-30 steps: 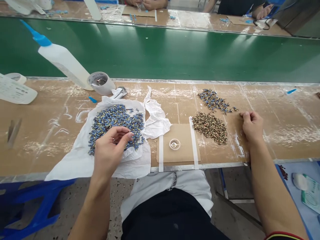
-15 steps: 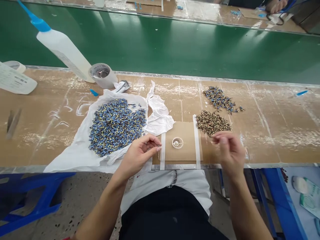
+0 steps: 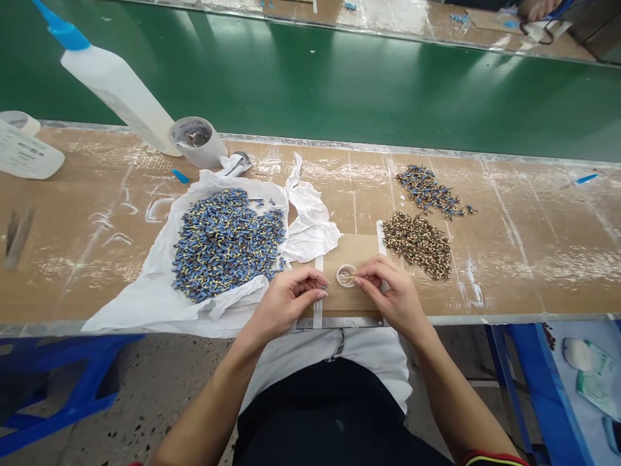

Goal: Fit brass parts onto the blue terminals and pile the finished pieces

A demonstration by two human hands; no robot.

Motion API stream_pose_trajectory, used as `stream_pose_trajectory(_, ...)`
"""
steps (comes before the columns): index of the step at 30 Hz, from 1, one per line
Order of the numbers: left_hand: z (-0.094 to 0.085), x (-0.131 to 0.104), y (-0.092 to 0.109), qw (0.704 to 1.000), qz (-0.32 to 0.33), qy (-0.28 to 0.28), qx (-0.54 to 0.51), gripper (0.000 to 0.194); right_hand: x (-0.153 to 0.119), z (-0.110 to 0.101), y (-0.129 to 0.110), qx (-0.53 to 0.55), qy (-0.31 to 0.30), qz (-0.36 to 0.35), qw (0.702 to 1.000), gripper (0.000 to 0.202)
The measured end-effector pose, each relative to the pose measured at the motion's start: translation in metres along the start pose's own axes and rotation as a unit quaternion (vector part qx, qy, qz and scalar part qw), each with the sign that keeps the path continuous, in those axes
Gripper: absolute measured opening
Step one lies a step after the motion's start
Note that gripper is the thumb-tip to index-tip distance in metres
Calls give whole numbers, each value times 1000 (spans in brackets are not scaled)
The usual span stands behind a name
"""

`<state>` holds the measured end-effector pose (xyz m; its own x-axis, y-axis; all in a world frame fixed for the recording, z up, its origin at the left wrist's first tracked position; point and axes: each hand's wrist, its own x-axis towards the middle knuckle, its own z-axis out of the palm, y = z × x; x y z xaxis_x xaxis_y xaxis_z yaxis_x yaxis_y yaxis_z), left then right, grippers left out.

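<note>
A small round clear dish (image 3: 346, 276) sits on a taped cardboard piece (image 3: 347, 301). To its right, my right hand (image 3: 388, 288) pinches a thin stick whose tip reaches over the dish. My left hand (image 3: 294, 298) is left of the dish, thumb and fingertips pressed together on something too small to make out. Beyond my left hand, a large heap of small blue and yellow parts (image 3: 226, 243) lies on a white cloth (image 3: 140, 291). A pile of brownish-gold parts (image 3: 417, 243) lies beyond my right hand, with a smaller blue and gold pile (image 3: 429, 189) behind it.
A white bottle with a blue nozzle (image 3: 119, 90), a tape roll (image 3: 198, 142) and another bottle (image 3: 29, 152) stand or lie at the left. Tweezers (image 3: 18, 239) lie near the left edge. A crumpled white cloth (image 3: 310, 223) is mid-table. Another person's hand (image 3: 538, 8) is across the green strip.
My right hand has moved left from beside the brownish-gold pile to the dish and has taken hold of the thin stick. My left hand has shifted slightly right.
</note>
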<state>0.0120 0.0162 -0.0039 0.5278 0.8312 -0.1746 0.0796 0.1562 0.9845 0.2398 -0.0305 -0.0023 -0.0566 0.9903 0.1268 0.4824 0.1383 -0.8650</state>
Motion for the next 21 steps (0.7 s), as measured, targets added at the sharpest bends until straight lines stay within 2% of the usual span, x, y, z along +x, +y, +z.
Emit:
stream_pose_trajectory(7, -2, 0, -1, 999, 9, -2, 38, 7, 6, 3, -4, -42, 13, -57, 997, 7)
stream_pose_trajectory(15, -4, -1, -4, 991, 62, -10, 114, 11, -2, -2, 3, -30, 31, -16, 999, 10)
stream_pose_trajectory(18, -2, -4, -7, 991, 57, 1, 125, 11, -4, 0, 5, -15, 34, 5, 999, 9)
stream_pose_trajectory(21, 1, -6, -7, 992, 52, 1, 118, 14, -3, 3, 4, -12, 41, -10, 999, 5)
